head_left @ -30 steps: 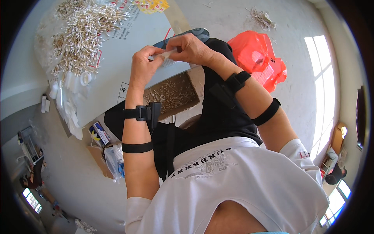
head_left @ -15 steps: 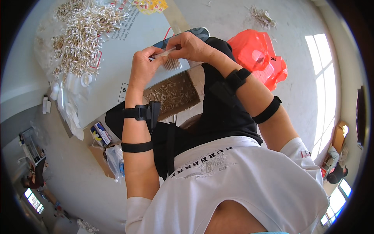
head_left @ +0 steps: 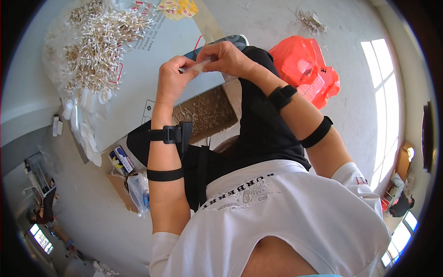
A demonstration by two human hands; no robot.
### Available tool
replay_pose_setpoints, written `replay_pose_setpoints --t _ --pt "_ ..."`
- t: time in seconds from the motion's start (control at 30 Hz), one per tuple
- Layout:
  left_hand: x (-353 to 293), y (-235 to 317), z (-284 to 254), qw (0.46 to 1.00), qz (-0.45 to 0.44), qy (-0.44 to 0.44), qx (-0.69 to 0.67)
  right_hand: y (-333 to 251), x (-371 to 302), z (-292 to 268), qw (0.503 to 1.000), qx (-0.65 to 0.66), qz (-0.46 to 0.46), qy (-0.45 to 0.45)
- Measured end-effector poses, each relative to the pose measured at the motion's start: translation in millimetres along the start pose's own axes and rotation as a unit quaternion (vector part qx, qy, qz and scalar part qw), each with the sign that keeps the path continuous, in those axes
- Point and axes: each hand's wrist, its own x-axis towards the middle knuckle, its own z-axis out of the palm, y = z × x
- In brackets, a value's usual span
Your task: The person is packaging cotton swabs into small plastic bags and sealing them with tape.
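Observation:
Over the near edge of the table, my left hand [head_left: 171, 82] and my right hand [head_left: 229, 59] meet, thumbs and fingers pinched on a small translucent plastic bag [head_left: 199, 65]. Only a narrow whitish edge of it shows between the fingertips. Below my hands, an open cardboard box [head_left: 221, 123] holds scattered cotton swabs [head_left: 203, 111]. A large heap of loose cotton swabs [head_left: 99, 51] lies on clear plastic at the table's left side.
The grey table [head_left: 134, 87] fills the upper left. Clear plastic rolls and film [head_left: 85, 120] hang at its left corner. A yellow patterned packet [head_left: 177, 8] lies at the far edge. On the floor are a red plastic bag [head_left: 300, 60] and a small carton [head_left: 121, 159].
The row of cotton swabs seen hanging beneath my fingers half a second ago is out of sight now. Both hands have shifted slightly, still pinching the plastic.

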Motion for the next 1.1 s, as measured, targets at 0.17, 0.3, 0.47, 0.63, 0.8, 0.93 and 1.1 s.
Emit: replay_pose_setpoints --t 0.17,0.3,0.47,0.63,0.8,0.93,1.1 --pt "-5.2 -5.2 5.3 0.998 0.020 0.062 -0.002 -10.9 -5.3 6.8 0.995 -0.057 -0.051 0.059" --pt "0.7 1.4 10.3 0.983 0.108 0.104 0.105 -2.3 0.5 8.9 0.981 -0.134 -0.118 0.077" --pt "4.6 -0.5 15.6 0.974 0.132 0.109 0.146 -0.4 5.2 9.8 0.971 -0.164 -0.160 0.070" --pt "4.6 -0.9 15.1 0.969 0.142 0.116 0.167 0.1 4.3 8.4 0.967 -0.188 -0.157 0.073" --pt "-0.7 -10.0 -10.7 0.982 0.075 0.112 0.132 -2.2 5.3 5.2 0.978 -0.142 -0.122 0.090" --pt "-11.1 -4.4 -15.4 0.978 -0.102 0.101 -0.153 -1.2 0.7 -7.2 0.984 0.100 0.081 0.126" --pt "-32.2 6.1 6.1 0.938 -0.148 0.046 -0.311 -8.2 -3.8 -10.6 0.950 0.233 0.151 0.142"
